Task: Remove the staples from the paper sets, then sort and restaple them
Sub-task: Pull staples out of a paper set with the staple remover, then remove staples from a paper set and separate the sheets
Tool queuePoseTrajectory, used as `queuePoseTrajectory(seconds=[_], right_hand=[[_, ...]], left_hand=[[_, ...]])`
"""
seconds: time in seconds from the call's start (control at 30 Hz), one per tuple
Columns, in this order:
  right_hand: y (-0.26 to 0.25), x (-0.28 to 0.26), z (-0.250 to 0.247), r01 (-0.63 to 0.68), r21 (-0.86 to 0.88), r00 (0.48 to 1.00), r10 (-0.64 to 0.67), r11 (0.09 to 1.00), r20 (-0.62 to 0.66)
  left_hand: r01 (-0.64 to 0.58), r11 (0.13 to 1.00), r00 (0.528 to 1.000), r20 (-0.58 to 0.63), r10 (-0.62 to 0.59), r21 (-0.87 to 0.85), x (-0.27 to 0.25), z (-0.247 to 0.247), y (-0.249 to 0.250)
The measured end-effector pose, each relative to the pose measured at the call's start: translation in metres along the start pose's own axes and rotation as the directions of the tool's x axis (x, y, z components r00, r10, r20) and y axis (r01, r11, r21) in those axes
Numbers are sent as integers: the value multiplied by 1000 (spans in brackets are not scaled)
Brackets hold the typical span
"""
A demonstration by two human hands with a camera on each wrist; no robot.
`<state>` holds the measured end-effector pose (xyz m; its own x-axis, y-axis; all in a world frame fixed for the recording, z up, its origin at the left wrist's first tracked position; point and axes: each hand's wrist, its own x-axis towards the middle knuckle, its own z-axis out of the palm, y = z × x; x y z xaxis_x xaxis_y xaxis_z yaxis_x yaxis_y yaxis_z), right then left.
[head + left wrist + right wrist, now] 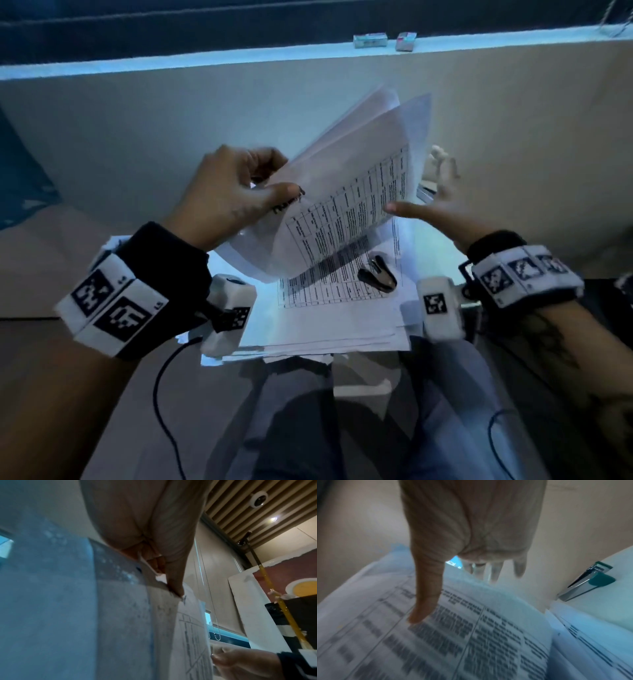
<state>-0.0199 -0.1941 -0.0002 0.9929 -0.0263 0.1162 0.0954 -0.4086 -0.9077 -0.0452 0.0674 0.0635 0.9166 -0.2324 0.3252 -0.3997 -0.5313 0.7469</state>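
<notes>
Head view: the left hand (233, 192) pinches the top corner of a paper set (346, 192) between thumb and curled fingers and holds it up, its sheets fanned, above the stack (329, 322) lying on the small table (442, 274). The right hand (442, 198) is at the set's right edge, fingers spread wide and blurred, thumb pointing toward the printed sheet; it grips nothing. A black staple remover (376, 274) lies on the stack, just below the raised set. Two small boxes (385, 41) sit on the ledge well behind the stack.

Left wrist view: the left hand (154, 534) fills the top, its thumb (175, 585) pressed onto the set's (128, 622) corner, fingers curled behind the sheets. The right hand (245, 664) shows at the lower right, beside the set's far edge.

Right wrist view: the right hand (471, 520) is open, its thumb (424, 595) stretched down to the printed sheet of the set (453, 635); whether the tip touches is unclear. The other fingers (494, 570) hang straight and apart beyond the sheet's edge. A teal stapler (589, 582) lies right of the set, apart from it.
</notes>
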Motion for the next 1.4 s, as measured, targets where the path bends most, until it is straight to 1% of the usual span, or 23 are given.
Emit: queuePoseTrajectory(seconds=[0.07, 0.13, 0.2, 0.33, 0.5, 0.57, 0.63, 0.67, 0.73, 0.77, 0.8, 0.87, 0.9, 1.03, 1.1, 1.13, 1.2, 1.23, 1.27, 1.3, 1.33, 1.37, 1.4], right_hand=[[-11, 15, -8, -30, 114, 987, 12, 993, 162], [-19, 27, -11, -35, 215, 953, -33, 976, 301], [-25, 37, -10, -45, 263, 925, -59, 964, 374], [-28, 46, 0, -31, 289, 904, -96, 957, 417], [-39, 47, 8, 18, 275, 869, -151, 961, 472], [-46, 48, 10, 63, 256, 885, -173, 965, 433], [-57, 48, 8, 87, 263, 916, -181, 961, 358], [-64, 48, 6, 103, 285, 928, -195, 953, 316], [-76, 48, 1, 173, 349, 936, -264, 921, 232], [-84, 46, -3, 209, 384, 934, -300, 900, 195], [-92, 45, -6, 238, 421, 929, -331, 875, 163], [-104, 43, -9, 269, 500, 923, -368, 823, 110], [-110, 41, -8, 277, 526, 921, -378, 804, 92], [-115, 44, 5, 267, 547, 934, -353, 793, 57], [-105, 48, 4, 219, 476, 959, -278, 852, 57], [-95, 46, 2, 178, 379, 979, -202, 908, 25], [-67, 34, 5, 62, 48, 997, -60, 997, -46], [-50, 21, 12, 21, -196, 1000, -18, 980, 19], [-33, 6, 21, 26, -451, 986, 52, 892, 161], [-17, -11, 33, 84, -641, 937, 159, 763, 312], [-2, -26, 45, 151, -750, 882, 255, 644, 397], [8, -38, 56, 189, -800, 850, 314, 569, 423], [15, -45, 64, 197, -822, 849, 326, 534, 415]], left_hand=[[-34, 997, 999, -3, 34, 71, 3, -10, 4], [-82, 984, 997, 4, 82, 161, 5, -18, 5], [-108, 971, 994, 21, 106, 212, 6, -27, 4], [-86, 975, 993, 92, 68, 204, 12, -49, -1], [-122, 968, 977, 197, 79, 218, 18, -63, 0], [-114, 969, 978, 197, 71, 219, 22, -66, 3], [-109, 979, 987, 135, 86, 171, 24, -72, 4], [-109, 986, 992, 79, 100, 126, 25, -75, 5], [-94, 993, 990, -98, 101, 74, 25, -79, 2], [-87, 996, 980, -179, 89, 16, 25, -80, -2], [-75, 990, 976, -212, 48, -120, 23, -80, -6], [-3, 895, 983, -168, -80, -447, 21, -75, -18], [4, 851, 985, -143, -93, -525, 21, -69, -23], [-38, 887, 977, -202, -63, -459, 18, -42, -11], [-10, 889, 971, -216, -100, -457, 21, -39, -9], [34, 875, 963, -219, -158, -483, 24, -42, -16], [221, 809, 917, -166, -362, -544, 31, -48, -35], [366, 757, 873, -82, -480, -541, 32, -51, -49], [487, 702, 828, 19, -560, -520, 32, -49, -62], [571, 665, 790, 102, -605, -481, 29, -45, -76], [633, 655, 755, 143, -640, -413, 24, -37, -88], [679, 662, 724, 144, -674, -317, 20, -28, -96], [712, 658, 697, 141, -703, -244, 15, -19, -99]])
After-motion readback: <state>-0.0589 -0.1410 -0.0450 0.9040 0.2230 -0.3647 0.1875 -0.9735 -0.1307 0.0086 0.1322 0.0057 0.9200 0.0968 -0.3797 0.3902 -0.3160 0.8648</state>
